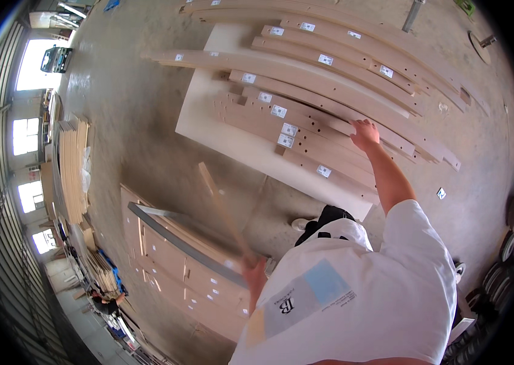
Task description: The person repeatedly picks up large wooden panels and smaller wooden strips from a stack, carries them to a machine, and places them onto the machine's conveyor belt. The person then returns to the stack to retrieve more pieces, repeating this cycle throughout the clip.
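My left hand [255,275] is closed around one end of a long narrow wooden strip [223,210], which slants up and away over the floor, a little blurred. Ahead and to the right, my right arm stretches over a spread of long brown boards [330,131] with white labels and drilled holes. My right hand [365,134] is at the edge of one of these boards, fingers apart and slightly bent, the fingertips at or just over its surface. Under the boards lies a large pale sheet [199,115].
A low stack of labelled brown panels [178,267] with a grey curved-looking bar [184,240] lies at left. Further left stand tall panel stacks [73,170], and a person [108,303] works there. A metal post [413,15] rises at the far right. Round dark discs [506,246] line the right side.
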Motion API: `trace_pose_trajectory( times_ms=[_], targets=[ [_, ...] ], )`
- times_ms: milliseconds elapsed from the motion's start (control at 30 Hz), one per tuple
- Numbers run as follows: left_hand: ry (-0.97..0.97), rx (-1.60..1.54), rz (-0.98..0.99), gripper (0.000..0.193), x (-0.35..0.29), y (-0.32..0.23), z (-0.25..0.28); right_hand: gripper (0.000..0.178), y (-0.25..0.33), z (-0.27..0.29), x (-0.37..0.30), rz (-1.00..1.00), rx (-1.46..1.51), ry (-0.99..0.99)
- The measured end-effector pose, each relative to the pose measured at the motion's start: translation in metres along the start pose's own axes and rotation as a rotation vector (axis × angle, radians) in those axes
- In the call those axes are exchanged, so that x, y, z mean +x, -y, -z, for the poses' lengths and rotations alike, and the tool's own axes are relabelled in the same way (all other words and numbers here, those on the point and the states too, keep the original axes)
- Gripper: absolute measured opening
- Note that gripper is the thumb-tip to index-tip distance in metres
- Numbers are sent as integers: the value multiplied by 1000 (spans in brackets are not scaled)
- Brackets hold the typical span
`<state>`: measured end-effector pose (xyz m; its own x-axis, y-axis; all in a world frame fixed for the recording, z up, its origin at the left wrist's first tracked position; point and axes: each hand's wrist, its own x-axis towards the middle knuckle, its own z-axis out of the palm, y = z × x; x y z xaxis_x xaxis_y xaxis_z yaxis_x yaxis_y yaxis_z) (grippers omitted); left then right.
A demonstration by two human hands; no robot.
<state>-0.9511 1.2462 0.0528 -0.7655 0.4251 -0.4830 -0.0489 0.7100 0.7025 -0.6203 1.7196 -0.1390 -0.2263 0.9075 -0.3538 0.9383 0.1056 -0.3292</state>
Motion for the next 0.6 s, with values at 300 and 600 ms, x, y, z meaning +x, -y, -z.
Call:
trace_pose_trajectory(
  times_ms=[300, 600],
  targets=[
    [-105, 223, -174, 71, -7, 20, 14, 33, 105, -12, -21, 71, 392, 11],
    [-94, 226, -82, 73, 14, -53, 95, 62, 376, -89, -136, 608, 1212, 1333]
  ],
)
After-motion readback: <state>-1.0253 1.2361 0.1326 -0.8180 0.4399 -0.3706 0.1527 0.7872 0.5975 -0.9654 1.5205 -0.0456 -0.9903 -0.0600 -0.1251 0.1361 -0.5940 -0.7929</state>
